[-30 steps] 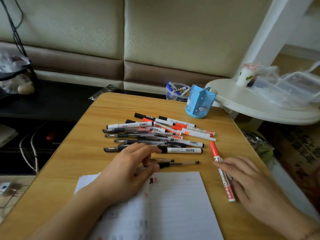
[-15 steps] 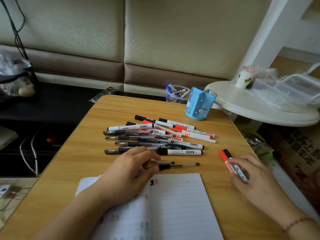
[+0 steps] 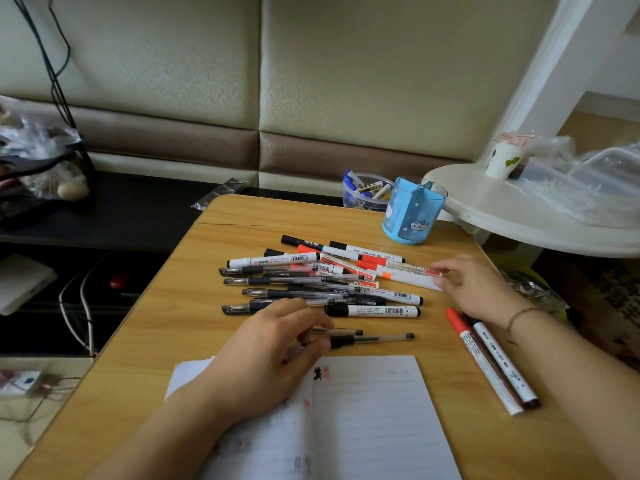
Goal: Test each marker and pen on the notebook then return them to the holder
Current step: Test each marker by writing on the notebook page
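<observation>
Since half a second ago the right hand (image 3: 474,289) has let go of the two markers and reached up-frame to the pile of pens and markers (image 3: 322,282) at centre, fingertips touching a white marker (image 3: 408,278) at the pile's right edge; whether they pinch it cannot be told. The red-capped marker (image 3: 481,358) and black-capped marker (image 3: 502,365) lie side by side at lower right on the wooden table (image 3: 166,306), long axes running diagonally, caps pointing toward the upper left. The left hand (image 3: 266,355), fingers loosely curled, rests on the open notebook (image 3: 370,417), its fingertips at a black pen (image 3: 370,338). The blue holder (image 3: 412,211) stands upright at upper right.
</observation>
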